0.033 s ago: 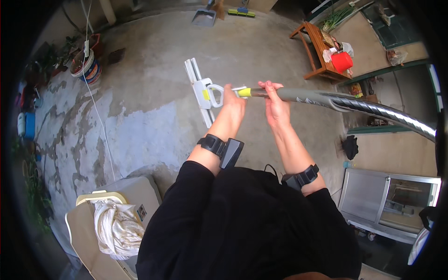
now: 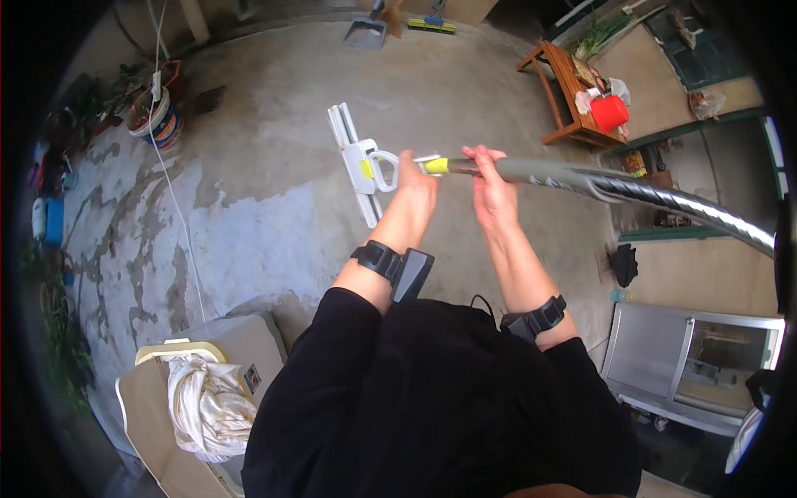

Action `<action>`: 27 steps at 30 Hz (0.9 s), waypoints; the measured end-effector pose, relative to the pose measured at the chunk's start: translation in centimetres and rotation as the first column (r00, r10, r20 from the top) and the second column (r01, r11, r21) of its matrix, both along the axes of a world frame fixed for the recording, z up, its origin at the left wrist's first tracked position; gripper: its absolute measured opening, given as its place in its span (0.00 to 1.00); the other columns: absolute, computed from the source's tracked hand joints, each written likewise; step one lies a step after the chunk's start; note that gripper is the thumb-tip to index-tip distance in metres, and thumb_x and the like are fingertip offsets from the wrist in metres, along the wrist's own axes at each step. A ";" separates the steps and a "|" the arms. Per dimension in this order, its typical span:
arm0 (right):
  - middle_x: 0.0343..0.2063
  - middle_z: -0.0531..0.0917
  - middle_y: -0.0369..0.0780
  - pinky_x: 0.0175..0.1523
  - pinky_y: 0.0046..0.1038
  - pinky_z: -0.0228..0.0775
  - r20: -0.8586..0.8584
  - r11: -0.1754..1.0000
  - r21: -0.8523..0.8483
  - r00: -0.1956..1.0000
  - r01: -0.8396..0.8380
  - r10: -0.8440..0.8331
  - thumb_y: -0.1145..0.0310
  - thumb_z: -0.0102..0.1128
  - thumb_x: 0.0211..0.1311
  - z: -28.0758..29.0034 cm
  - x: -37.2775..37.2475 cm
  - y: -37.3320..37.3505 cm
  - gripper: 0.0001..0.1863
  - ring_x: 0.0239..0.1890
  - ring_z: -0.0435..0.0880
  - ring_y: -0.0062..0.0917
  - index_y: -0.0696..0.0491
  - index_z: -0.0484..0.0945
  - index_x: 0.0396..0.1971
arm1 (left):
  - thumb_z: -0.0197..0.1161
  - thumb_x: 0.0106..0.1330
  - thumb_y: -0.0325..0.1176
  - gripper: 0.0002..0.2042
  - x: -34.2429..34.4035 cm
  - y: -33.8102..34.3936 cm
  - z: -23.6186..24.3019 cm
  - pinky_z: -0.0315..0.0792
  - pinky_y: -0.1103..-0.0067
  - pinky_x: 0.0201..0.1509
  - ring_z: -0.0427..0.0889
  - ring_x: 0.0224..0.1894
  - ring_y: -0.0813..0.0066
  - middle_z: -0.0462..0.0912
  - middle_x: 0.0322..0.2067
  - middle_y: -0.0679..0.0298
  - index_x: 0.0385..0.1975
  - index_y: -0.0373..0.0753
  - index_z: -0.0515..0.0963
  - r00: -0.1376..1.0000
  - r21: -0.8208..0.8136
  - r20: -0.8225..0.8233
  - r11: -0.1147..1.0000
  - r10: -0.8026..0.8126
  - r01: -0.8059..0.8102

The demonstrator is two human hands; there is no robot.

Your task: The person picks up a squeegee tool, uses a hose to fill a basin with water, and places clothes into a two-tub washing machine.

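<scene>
Both hands hold a mop, raised across in front of me, with its head to the left. The mop [image 2: 564, 176] has a grey and silver pole with a yellow-green collar and runs off to the right. Its white head [image 2: 371, 212] is long and narrow, with a looped lever and a yellow-green patch. Close to that head, my left hand [image 2: 418, 176] is closed round the mop's neck by the loop; its fingers are partly hidden. My right hand [image 2: 496, 195] steadies the pole just past the collar, thumb up along it and fingers curled behind.
A grey-beige bin [image 2: 158, 415] with white cloth stands lower left. Across the partly wet concrete floor [image 2: 274, 108] runs a white cord [image 2: 178, 212]. A wooden bench [image 2: 564, 91] bears a red bucket [image 2: 608, 113]. A metal cabinet [image 2: 647, 349] stands right, a dustpan [image 2: 365, 33] far off.
</scene>
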State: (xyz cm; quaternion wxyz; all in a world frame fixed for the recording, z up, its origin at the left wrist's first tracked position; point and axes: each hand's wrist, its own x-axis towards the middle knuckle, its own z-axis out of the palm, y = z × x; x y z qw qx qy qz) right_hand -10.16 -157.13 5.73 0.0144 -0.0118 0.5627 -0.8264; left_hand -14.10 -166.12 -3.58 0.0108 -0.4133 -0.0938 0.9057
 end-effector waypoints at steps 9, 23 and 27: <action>0.42 0.70 0.45 0.56 0.37 0.55 -0.458 0.940 0.333 0.858 -0.078 0.234 0.62 0.57 0.47 12.5 2.7 2.0 0.22 0.49 0.66 0.33 0.58 0.67 0.40 | 0.50 0.56 0.41 0.12 -0.2 -3.8 -2.5 0.69 0.68 0.35 0.70 0.32 0.65 0.69 0.29 0.60 0.31 0.39 0.63 0.958 0.018 0.047 0.959 0.282 -0.283; 0.10 0.59 0.30 0.23 0.19 0.53 -0.311 0.894 0.062 0.843 -0.443 0.439 0.64 0.46 0.59 15.5 -1.2 -18.9 0.14 0.14 0.56 0.15 0.50 0.62 0.16 | 0.50 0.56 0.47 0.25 15.4 -21.5 -5.2 0.70 0.69 0.38 0.69 0.45 0.63 0.67 0.43 0.51 0.47 0.33 0.61 0.916 -0.728 0.206 0.571 -0.345 0.379; 0.07 0.59 0.30 0.18 0.18 0.51 -0.266 0.857 0.029 0.822 -0.514 0.503 0.67 0.51 0.56 12.4 1.1 -26.3 0.15 0.10 0.55 0.14 0.49 0.62 0.12 | 0.52 0.56 0.43 0.23 23.1 -26.5 -1.0 0.70 0.76 0.36 0.73 0.42 0.70 0.71 0.40 0.52 0.42 0.28 0.65 0.962 -0.923 0.219 0.284 -0.163 0.259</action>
